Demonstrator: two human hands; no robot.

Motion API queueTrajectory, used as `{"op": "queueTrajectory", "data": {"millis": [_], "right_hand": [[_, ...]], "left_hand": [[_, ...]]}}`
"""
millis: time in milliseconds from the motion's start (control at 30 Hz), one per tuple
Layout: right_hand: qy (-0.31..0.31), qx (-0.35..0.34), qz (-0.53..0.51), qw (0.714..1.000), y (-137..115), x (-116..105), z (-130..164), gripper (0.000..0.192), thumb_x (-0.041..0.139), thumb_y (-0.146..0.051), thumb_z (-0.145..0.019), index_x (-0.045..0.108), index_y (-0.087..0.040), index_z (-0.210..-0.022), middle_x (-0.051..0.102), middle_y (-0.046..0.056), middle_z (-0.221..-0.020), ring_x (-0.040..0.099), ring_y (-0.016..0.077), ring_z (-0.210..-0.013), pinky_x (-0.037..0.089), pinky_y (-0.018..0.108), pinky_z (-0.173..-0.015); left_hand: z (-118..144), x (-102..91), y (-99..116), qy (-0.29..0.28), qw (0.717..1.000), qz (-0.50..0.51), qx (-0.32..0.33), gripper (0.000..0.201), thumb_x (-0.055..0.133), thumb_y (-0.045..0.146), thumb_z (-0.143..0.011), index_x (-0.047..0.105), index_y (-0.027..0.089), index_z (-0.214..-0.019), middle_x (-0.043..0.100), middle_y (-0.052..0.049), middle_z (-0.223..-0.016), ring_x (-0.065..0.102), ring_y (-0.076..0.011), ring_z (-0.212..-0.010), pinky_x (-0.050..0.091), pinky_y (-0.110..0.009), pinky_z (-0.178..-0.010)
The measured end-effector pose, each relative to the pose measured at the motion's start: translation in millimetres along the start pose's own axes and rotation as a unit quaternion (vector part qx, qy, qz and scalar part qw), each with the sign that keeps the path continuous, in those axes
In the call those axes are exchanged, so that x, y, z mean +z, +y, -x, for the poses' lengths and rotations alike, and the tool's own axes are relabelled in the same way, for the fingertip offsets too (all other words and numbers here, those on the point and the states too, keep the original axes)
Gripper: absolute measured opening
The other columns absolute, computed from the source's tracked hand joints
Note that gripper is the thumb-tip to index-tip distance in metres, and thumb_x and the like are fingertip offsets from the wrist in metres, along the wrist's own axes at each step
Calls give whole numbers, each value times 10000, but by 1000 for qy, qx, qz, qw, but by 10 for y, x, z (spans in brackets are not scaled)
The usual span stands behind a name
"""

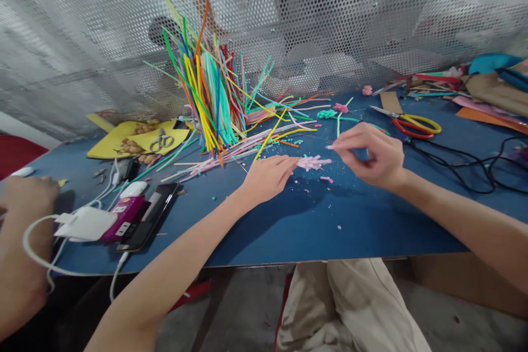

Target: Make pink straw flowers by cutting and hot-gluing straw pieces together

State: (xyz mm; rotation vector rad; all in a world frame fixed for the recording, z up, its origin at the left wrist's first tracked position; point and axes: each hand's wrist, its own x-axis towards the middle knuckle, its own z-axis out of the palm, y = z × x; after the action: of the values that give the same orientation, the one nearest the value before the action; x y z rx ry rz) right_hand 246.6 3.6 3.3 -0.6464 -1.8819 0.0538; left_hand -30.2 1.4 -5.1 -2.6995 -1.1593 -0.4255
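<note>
My left hand [269, 177] rests low over the blue table, its fingers closed on one end of a pale pink pipe cleaner bunch [313, 162] with many short prongs. Just to the right and a little higher, my right hand [371, 155] is closed in a pinch on a small pale pipe cleaner piece [330, 147], its tip showing past the fingertips. A short pink offcut [326, 179] and fine crumbs lie below the bunch. Beyond my right hand lie a green pipe cleaner cluster [326, 114] and a coral-pink one [340, 108].
A tall sheaf of coloured pipe cleaners [218, 99] stands at the back. Scissors [414, 122] and a black cord [466, 173] lie right. A phone [154, 217], white charger [86, 224] and yellow sheet [107, 143] are left, near another person's arm [25, 242].
</note>
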Motion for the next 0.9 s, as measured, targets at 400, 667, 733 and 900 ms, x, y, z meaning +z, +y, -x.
{"op": "queueTrajectory", "data": {"millis": [400, 667, 733, 900], "right_hand": [[-47, -62, -11, 997, 19, 30, 41, 228, 648, -139, -878, 680, -300, -1037, 761, 32, -1032, 701, 204, -878, 555, 416, -816], [-65, -64, -8, 996, 82, 36, 56, 177, 670, -181, -863, 689, -299, -993, 765, 12, -982, 694, 187, -840, 542, 401, -802], [-70, -72, -15, 995, 75, 42, 54, 191, 668, -173, -864, 687, -302, -1003, 769, 7, -982, 702, 183, -846, 540, 399, -806], [-74, -114, -9, 991, 35, 36, 11, 237, 673, -124, -861, 672, -286, -1034, 774, 4, -1000, 714, 174, -895, 537, 383, -843]], "left_hand": [[7, -64, 142, -25, 999, 19, -32, 363, 370, 363, -1082, 508, 210, -1380, 741, -54, -1183, 734, -195, -955, 503, -257, -725], [-5, -14, 72, 12, 999, 14, -41, 361, 361, 405, -1092, 617, 247, -1291, 758, -25, -1171, 745, -184, -948, 473, -245, -663], [-4, -9, 63, 21, 999, 16, -41, 358, 371, 407, -1089, 638, 246, -1264, 763, -28, -1154, 746, -185, -946, 479, -246, -671], [9, -14, 65, 35, 999, 21, -34, 363, 369, 422, -1089, 650, 247, -1239, 770, -14, -1140, 747, -185, -961, 484, -247, -687]]}}
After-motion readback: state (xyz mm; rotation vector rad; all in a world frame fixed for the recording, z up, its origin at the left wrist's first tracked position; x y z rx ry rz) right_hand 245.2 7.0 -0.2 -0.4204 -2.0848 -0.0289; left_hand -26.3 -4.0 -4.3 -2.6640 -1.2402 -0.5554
